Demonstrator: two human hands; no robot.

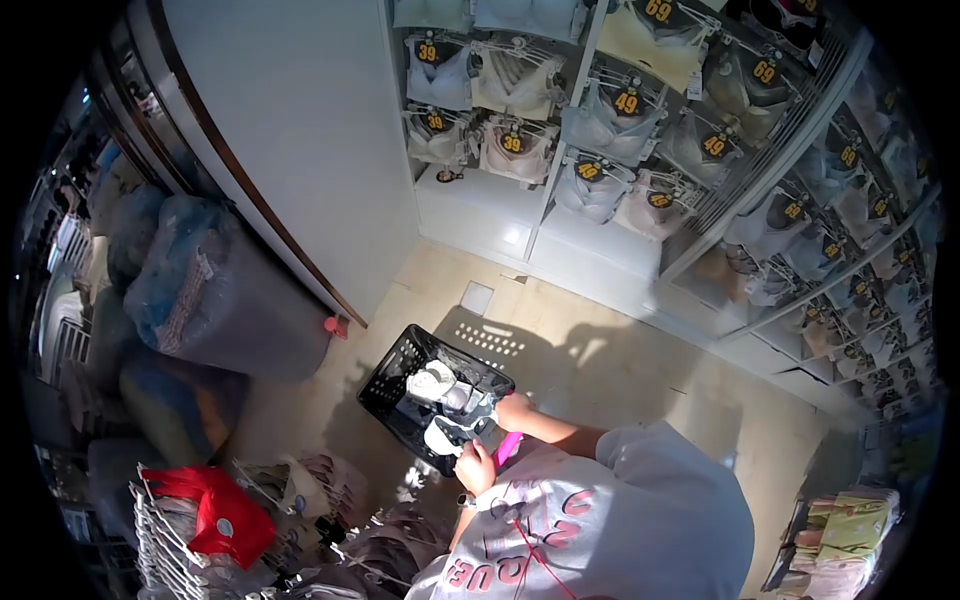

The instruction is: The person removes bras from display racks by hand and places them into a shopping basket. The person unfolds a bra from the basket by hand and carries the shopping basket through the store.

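A pale bra (445, 437) is stretched over the near side of a black perforated plastic basket (380, 388) on the floor. My left hand (476, 468), with a watch at the wrist, is closed on the bra's near edge. My right hand (514, 411) is closed at the bra's other end, by the basket's right rim; its fingertips are partly hidden. Inside the basket lie a white bra (432, 381) and other pale pieces. A bright pink strip (508, 448) shows between my hands and my shirt; I cannot make out what it is.
Wall racks of bras (515, 145) with price tags run along the back and right. Large plastic-wrapped bundles (225, 290) stand at left. Hanging bras and a red garment (228, 515) are close at lower left. Folded clothes (850, 530) lie at lower right.
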